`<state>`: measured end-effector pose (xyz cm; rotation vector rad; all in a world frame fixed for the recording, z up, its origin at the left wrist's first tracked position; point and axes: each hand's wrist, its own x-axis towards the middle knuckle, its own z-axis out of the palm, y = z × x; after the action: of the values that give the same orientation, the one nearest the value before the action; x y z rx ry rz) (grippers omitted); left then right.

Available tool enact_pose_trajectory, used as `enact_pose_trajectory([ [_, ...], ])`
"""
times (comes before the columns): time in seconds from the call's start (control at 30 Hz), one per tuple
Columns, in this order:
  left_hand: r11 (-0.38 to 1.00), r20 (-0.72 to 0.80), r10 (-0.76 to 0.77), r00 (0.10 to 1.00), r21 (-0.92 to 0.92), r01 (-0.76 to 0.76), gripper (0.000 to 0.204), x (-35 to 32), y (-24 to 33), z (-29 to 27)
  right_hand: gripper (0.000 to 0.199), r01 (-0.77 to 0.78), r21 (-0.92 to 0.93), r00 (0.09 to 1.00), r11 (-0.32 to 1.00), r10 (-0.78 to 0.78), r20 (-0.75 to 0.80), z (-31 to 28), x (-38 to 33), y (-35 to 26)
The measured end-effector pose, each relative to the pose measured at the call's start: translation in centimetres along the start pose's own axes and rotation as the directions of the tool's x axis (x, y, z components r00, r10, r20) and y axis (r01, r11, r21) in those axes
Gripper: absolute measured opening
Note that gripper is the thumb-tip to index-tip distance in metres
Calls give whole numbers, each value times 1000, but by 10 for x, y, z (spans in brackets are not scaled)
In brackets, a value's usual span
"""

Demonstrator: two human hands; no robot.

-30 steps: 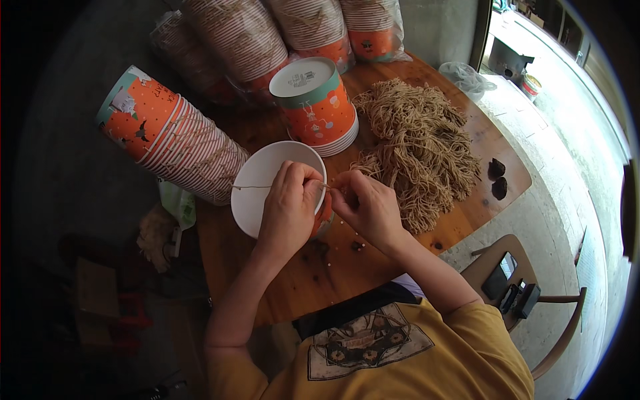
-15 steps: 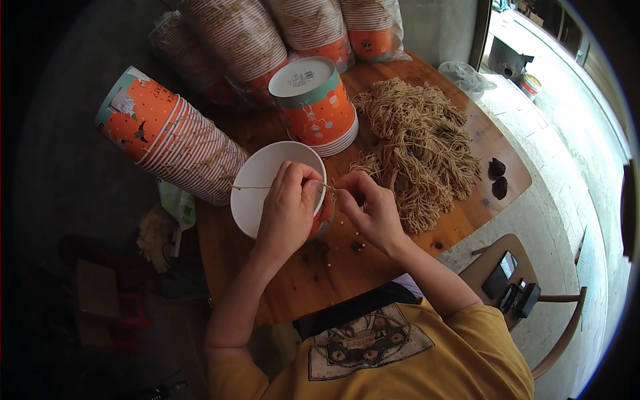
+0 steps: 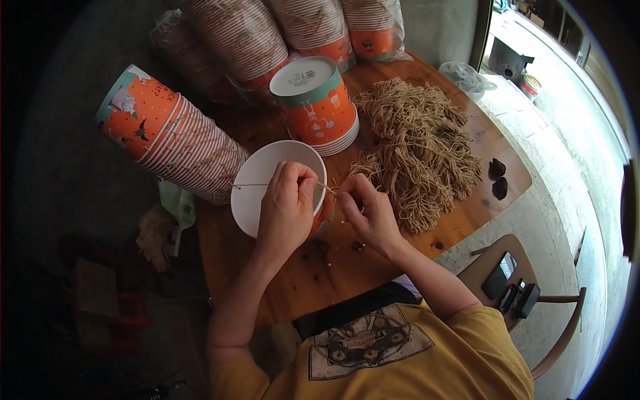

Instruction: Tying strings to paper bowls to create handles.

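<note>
In front of me a white-lined paper bucket lies tipped, its mouth facing up toward me. A thin tan cord runs across that mouth to its left rim. My left hand, over the mouth, is closed in a pinch on the cord near the right rim. Just outside that rim my right hand pinches the cord's knotted-looking end between thumb and forefinger. The small gap between the hands shows the cord; its exact loops are too fine to make out. Beside my right hand lies a big heap of tan cords.
Behind the bucket stands an upside-down stack of orange buckets. A long corded bucket stack leans at left. Bagged stacks line the back. Two dark lumps lie near the table's right edge; a chair holds a phone.
My right hand has shifted slightly right and down, away from the left, so the gap between them is a little wider. The left hand barely moved.
</note>
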<state>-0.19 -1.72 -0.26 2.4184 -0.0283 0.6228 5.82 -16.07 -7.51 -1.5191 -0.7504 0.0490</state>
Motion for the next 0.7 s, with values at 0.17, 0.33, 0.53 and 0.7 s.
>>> enact_pose_trajectory([
  [0.17,1000,14,9,1000,-25,-8,5,-1,1,-2,11,-39,17,999,999,39,-14,-1,-2,-13],
  [0.33,995,63,22,998,-94,-16,3,1,5,-2,21,259,-312,953,914,-295,-74,0,6,-10],
  [0.53,980,152,-70,986,-175,97,5,-5,9,-9,18,469,-537,834,701,-552,9,-5,13,-14],
  [0.7,970,142,-82,986,-215,111,5,-6,3,-7,20,462,-589,812,663,-583,-18,-3,12,-14],
])
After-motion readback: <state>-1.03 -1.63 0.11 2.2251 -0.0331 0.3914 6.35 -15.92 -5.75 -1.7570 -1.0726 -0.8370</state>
